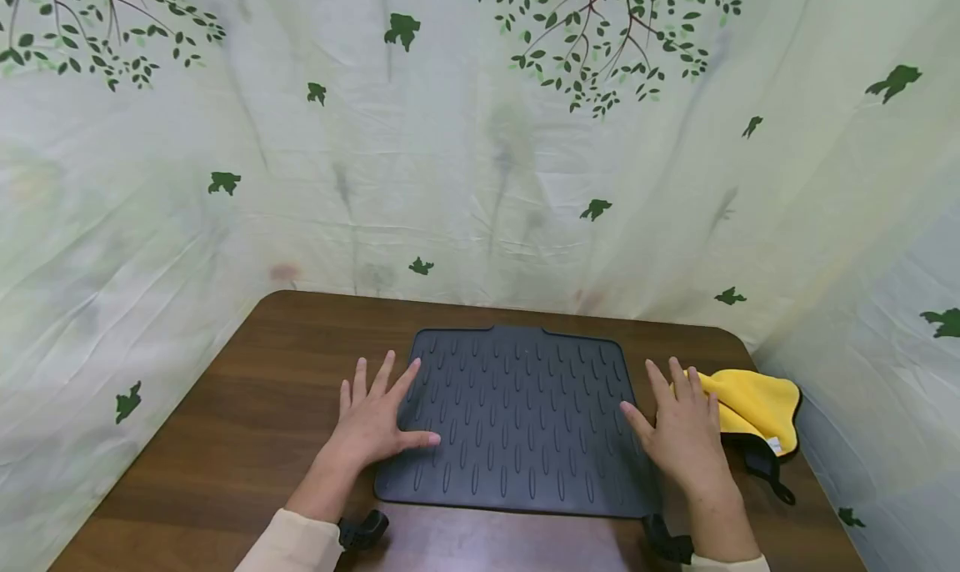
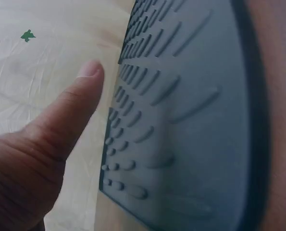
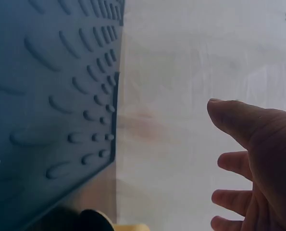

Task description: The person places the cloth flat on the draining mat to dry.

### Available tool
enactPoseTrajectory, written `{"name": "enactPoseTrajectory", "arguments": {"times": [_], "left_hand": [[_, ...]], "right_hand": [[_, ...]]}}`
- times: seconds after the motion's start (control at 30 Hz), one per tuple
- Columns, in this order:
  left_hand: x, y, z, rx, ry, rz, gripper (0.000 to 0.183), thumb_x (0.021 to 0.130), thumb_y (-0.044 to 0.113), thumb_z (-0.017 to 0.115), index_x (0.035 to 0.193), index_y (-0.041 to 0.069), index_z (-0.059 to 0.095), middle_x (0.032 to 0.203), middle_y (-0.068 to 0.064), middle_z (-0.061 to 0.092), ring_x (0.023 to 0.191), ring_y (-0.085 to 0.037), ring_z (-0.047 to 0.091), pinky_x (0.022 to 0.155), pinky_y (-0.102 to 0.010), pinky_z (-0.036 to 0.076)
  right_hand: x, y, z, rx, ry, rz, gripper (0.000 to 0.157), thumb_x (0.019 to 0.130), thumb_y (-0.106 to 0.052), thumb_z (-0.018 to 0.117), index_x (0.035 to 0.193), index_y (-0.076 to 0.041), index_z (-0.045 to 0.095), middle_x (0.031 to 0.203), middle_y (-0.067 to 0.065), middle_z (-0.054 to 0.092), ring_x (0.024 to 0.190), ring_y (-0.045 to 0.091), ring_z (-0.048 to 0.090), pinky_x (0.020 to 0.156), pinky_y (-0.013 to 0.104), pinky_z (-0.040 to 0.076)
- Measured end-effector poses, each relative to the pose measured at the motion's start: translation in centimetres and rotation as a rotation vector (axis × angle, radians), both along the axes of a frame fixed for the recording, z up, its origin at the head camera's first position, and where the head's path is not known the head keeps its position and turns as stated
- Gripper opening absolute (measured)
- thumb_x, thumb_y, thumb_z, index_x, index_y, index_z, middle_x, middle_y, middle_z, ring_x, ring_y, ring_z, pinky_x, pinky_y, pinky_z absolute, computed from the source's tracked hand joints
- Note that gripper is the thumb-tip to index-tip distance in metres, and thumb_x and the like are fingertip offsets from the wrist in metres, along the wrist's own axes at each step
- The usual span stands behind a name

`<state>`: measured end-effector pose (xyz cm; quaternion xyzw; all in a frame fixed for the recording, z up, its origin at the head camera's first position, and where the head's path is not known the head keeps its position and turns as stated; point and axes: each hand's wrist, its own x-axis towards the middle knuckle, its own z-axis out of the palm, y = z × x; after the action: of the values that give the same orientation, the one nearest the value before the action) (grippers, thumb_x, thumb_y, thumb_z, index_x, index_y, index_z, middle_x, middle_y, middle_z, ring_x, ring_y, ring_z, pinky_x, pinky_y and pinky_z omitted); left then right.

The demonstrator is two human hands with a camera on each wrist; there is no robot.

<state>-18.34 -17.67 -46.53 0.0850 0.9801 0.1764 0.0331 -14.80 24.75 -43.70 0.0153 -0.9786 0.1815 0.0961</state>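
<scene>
A dark grey rubbery mat with rows of raised oval ridges lies flat on the wooden table. Over its left edge hovers my left hand, fingers spread and holding nothing; its thumb overlaps the mat in the head view. My right hand is at the mat's right edge, fingers straight and apart, also holding nothing. In the right wrist view its thumb and fingers stand off from the mat. Just beyond the right hand is a yellow cloth with black edging, partly hidden by the fingers.
A black piece with a loop sticks out from under the yellow cloth near the table's right edge. Brown wooden tabletop surrounds the mat. White curtains printed with green leaves hang behind and on both sides.
</scene>
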Motion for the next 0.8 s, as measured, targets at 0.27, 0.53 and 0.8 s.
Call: {"name": "enactPoseTrajectory", "arguments": {"times": [0.27,0.53,0.8], "left_hand": [[1.3,-1.1,-0.5,-0.009,-0.091,0.007,0.130,0.059,0.071,0.086,0.165,0.029,0.021,0.173,-0.019,0.007,0.153,-0.058,-0.007,0.116,-0.080,0.003],[2.4,-1.6,-0.8,-0.032,-0.156,0.036,0.128,0.055,0.067,0.089,0.162,0.031,0.029,0.172,-0.018,0.008,0.151,-0.063,0.002,0.114,-0.082,0.009],[2.7,-1.5,-1.0,-0.032,-0.157,0.063,0.126,0.055,0.064,0.089,0.161,0.029,0.032,0.172,-0.020,0.009,0.150,-0.065,0.003,0.115,-0.081,0.010]], "right_hand": [[-0.3,1.3,-0.3,-0.061,0.008,-0.054,0.077,0.098,-0.037,0.066,0.158,-0.005,0.031,0.163,0.034,0.020,0.151,0.058,0.012,0.115,0.081,0.010],[-1.2,3.7,-1.7,-0.131,0.065,-0.162,0.077,0.099,-0.039,0.064,0.158,-0.002,0.030,0.163,0.036,0.019,0.149,0.062,0.011,0.113,0.083,0.006],[-1.4,6.6,-2.7,-0.266,0.084,-0.352,0.078,0.100,-0.042,0.059,0.159,-0.003,0.026,0.165,0.034,0.011,0.152,0.059,0.004,0.115,0.081,-0.005]]}}
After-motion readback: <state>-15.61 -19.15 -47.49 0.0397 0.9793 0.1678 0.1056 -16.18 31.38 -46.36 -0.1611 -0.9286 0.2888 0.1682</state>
